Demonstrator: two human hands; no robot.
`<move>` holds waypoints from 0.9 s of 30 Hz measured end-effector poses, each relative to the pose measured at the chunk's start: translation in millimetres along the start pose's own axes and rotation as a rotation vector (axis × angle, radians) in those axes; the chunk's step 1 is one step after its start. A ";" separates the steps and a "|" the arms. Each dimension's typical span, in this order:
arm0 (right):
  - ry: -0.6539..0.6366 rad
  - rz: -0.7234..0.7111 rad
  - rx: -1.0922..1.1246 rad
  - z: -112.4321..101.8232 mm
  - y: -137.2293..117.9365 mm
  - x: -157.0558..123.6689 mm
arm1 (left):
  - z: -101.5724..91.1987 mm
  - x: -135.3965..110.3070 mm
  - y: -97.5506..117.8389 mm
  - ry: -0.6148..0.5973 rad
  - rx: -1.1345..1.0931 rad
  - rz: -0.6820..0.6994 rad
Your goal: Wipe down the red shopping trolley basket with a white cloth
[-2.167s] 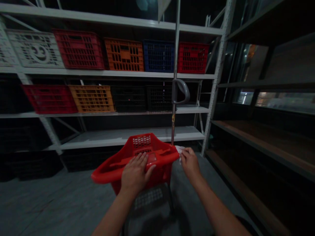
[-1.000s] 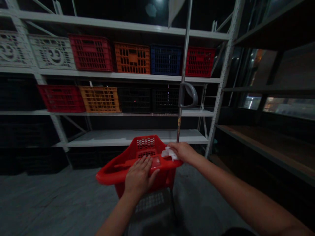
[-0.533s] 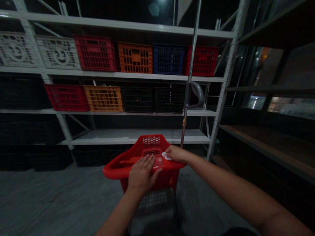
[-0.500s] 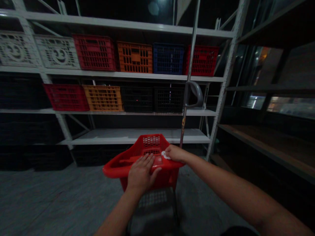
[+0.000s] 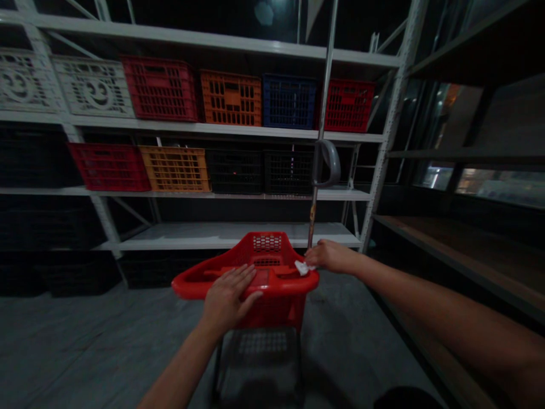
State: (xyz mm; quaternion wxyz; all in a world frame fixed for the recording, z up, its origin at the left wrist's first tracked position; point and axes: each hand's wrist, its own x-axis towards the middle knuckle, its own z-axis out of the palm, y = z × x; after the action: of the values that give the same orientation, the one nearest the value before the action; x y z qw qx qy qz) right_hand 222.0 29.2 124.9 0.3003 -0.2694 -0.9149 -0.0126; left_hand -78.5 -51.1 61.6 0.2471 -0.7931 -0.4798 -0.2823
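A red plastic basket (image 5: 200, 282) stands in front of me on a dark stand (image 5: 259, 363). My left hand (image 5: 227, 298) lies flat on the basket's near rim, fingers stretched out. At the basket's right rim my right hand (image 5: 332, 257) is closed on a small white cloth (image 5: 302, 267), and the cloth touches the rim. A metal pole with a grey handle (image 5: 327, 165) rises just behind the basket's right side.
White metal shelving (image 5: 238, 234) fills the back, holding white, red, orange, blue and black crates (image 5: 230, 97). Dark wooden shelves (image 5: 460, 238) run along the right. The grey floor (image 5: 85, 346) spreads to the left.
My right hand with the cloth has slid from inside the basket's rim out to its right edge. My left hand has stayed flat on the near rim. The view shifted slightly.
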 end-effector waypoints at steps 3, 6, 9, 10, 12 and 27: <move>-0.044 -0.080 -0.017 10.9 -0.4 -11.0 | -1.1 -0.5 -8.9 -0.027 -0.035 -0.003; 0.015 0.037 0.030 31.1 -2.2 -26.2 | -5.5 -2.3 -8.7 -0.037 -0.025 -0.020; 0.091 0.193 0.155 50.5 -2.2 -34.1 | -8.3 -1.1 13.6 0.050 0.023 -0.052; 0.103 0.224 0.177 54.7 -1.9 -33.6 | -7.4 1.4 26.3 0.079 0.018 -0.038; 0.080 0.257 0.182 58.4 -1.6 -28.7 | -2.1 10.5 55.8 0.070 -0.047 0.042; 0.280 0.116 0.180 75.3 -10.4 -40.1 | 22.6 30.8 108.0 -0.054 -0.059 -0.064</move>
State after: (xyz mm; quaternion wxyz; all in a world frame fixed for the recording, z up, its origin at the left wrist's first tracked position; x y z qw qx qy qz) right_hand 202.9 14.7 42.4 0.4479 -0.2893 -0.8446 0.0493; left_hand 35.3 -62.1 53.4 0.2014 -0.7916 -0.5029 -0.2825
